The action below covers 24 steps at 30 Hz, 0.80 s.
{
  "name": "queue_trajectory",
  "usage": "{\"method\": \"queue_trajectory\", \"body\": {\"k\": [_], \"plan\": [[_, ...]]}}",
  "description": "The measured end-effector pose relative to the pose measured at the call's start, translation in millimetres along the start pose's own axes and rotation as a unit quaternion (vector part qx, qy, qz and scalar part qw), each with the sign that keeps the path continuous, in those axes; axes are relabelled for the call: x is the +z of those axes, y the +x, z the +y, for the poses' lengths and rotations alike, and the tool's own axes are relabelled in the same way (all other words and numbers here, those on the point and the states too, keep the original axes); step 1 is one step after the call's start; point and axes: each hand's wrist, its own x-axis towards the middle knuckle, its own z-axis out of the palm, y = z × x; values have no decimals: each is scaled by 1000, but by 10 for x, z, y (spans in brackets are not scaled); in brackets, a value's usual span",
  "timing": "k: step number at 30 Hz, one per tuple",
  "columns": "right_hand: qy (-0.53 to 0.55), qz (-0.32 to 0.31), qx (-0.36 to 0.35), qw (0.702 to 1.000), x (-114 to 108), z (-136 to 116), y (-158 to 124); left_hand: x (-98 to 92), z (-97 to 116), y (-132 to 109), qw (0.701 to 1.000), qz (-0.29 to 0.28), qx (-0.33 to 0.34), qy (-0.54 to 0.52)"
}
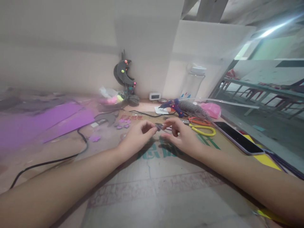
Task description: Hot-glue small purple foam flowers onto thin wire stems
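Note:
My left hand [139, 135] is closed in a pinch over the cardboard sheet [152, 193]. At its fingertips is a small dark piece [159, 127], too blurred to name. My right hand [182, 137] faces it from the right, its thumb and forefinger apart, with nothing clear between them. Just beyond the right hand lie yellow-handled scissors [204, 131] and an orange-handled tool [199, 121]. Several small purple cut-outs [123, 123] lie left of the hands.
A blue glue gun [173, 106] lies beside grey yarn [192, 107]. A phone [238, 137] is at right. Purple sheets [68, 120] and a black cable [47, 161] lie left. A crescent ornament [122, 72], small clock [155, 96] and clear bottle [193, 82] are at the back.

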Motion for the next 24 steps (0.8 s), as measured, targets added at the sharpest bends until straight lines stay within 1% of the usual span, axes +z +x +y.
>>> {"method": "queue_trajectory", "body": {"k": [2,5,8,10,11,12,14,16,18,20,24], "plan": [[105,-9,75,992,35,-58,0,-6,1,0,1000,15,1,11],[237,-43,156,958,78,-133,4,-15,5,-5,999,29,7,31],[315,-83,193,926,104,-177,4,-18,11,-15,999,27,18,38],[338,-107,201,913,116,-186,0,-18,17,-21,998,22,28,43],[339,-116,201,912,120,-186,-4,-17,21,-24,998,20,33,44],[331,-116,195,916,122,-182,-7,-17,25,-25,998,19,36,46],[283,-89,160,941,118,-166,-14,-17,37,-27,998,20,36,49],[189,-42,98,976,100,-141,-19,-17,52,-27,998,18,31,48],[83,3,27,996,71,-111,-23,-17,64,-27,998,17,27,46],[4,30,-21,999,41,-81,-27,-15,70,-28,999,14,25,45],[-76,45,-67,994,7,-44,-33,-9,54,-30,999,6,20,40]]}}
